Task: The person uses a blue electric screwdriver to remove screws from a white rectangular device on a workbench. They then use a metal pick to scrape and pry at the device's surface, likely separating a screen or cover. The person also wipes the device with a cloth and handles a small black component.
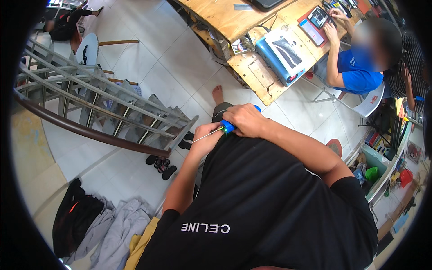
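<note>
My right hand (246,120) is wrapped around the blue handle of a screwdriver (228,126), held in front of my body. A bit of blue shows past the far side of the fist. The thin metal shaft leaves the handle at a green collar and slants down to the left, over the back of my left hand (206,138). My left hand is closed against the collar end of the handle, with its fingertips partly hidden.
Ahead stands a wooden workbench (270,92) bearing a blue box-shaped machine (288,63). A person in a blue shirt (362,74) handles a phone (318,18) at its right. A metal staircase with a brown handrail (90,135) is left; clothes (121,229) hang lower left.
</note>
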A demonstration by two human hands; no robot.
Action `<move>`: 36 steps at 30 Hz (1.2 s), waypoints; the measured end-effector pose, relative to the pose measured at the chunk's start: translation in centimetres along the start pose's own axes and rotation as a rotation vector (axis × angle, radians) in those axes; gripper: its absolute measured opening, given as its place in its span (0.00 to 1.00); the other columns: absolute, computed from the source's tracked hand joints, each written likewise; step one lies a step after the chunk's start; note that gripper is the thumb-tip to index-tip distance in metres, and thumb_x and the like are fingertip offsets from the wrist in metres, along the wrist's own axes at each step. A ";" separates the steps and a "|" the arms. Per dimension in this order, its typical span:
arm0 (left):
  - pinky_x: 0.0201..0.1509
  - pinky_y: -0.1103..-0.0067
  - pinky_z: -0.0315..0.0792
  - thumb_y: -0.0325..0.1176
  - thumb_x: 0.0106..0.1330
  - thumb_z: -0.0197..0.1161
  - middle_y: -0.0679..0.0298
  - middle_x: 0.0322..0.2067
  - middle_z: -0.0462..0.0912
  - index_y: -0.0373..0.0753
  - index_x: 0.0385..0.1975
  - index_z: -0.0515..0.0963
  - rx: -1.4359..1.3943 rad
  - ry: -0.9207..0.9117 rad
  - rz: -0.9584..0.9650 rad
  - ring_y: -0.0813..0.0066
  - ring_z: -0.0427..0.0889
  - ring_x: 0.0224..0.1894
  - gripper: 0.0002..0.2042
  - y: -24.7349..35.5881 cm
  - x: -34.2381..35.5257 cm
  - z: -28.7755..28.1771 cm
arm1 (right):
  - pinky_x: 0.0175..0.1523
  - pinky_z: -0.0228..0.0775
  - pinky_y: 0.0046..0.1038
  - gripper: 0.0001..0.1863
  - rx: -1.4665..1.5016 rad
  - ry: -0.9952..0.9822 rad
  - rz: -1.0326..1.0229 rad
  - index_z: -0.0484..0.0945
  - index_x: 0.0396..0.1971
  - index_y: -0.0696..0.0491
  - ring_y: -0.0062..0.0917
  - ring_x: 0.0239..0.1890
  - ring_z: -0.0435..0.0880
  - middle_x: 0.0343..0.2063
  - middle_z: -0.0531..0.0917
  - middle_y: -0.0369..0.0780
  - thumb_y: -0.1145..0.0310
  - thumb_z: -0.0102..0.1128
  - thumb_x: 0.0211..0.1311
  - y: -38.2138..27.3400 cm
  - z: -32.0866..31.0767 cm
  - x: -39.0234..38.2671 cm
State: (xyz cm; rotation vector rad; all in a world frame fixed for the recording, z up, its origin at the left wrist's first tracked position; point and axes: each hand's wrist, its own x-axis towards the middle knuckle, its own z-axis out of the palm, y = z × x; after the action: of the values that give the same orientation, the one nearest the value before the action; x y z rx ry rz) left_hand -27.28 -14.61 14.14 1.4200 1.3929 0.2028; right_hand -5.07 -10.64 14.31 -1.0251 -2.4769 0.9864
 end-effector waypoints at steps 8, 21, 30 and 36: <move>0.38 0.76 0.74 0.41 0.70 0.68 0.54 0.27 0.85 0.31 0.45 0.85 -0.037 0.147 0.006 0.73 0.82 0.30 0.17 -1.6 -3.8 2.3 | 0.40 0.76 0.45 0.14 0.050 -0.032 0.003 0.78 0.34 0.54 0.44 0.38 0.86 0.32 0.83 0.45 0.71 0.71 0.47 1.4 -0.6 -1.2; 0.52 0.79 0.75 0.30 0.71 0.67 0.52 0.43 0.90 0.24 0.46 0.83 -0.104 -0.105 -0.131 0.77 0.86 0.43 0.13 -2.1 -3.6 -1.0 | 0.50 0.78 0.32 0.22 0.766 0.136 0.913 0.86 0.45 0.57 0.30 0.40 0.88 0.36 0.89 0.43 0.59 0.78 0.57 2.8 -4.7 -20.2; 0.52 0.80 0.75 0.32 0.72 0.67 0.53 0.44 0.90 0.26 0.46 0.84 -0.034 -0.294 -0.172 0.79 0.84 0.47 0.13 -2.9 -0.9 -3.8 | 0.49 0.76 0.28 0.17 0.885 0.210 0.592 0.84 0.47 0.59 0.26 0.37 0.85 0.33 0.88 0.40 0.67 0.73 0.60 1.5 2.4 -19.3; 0.47 0.83 0.73 0.32 0.72 0.68 0.60 0.37 0.89 0.25 0.45 0.84 -0.001 -0.369 -0.130 0.86 0.79 0.40 0.13 -0.8 0.1 -4.5 | 0.44 0.76 0.30 0.16 0.931 0.347 0.663 0.84 0.36 0.57 0.27 0.34 0.85 0.30 0.87 0.41 0.62 0.76 0.53 1.7 1.8 -20.1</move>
State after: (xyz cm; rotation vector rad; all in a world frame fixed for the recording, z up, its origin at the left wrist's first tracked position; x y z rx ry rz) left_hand -31.05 -12.26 15.33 1.2837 1.1710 -0.1375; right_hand 9.07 -24.85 11.81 -1.4685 -1.1266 1.7064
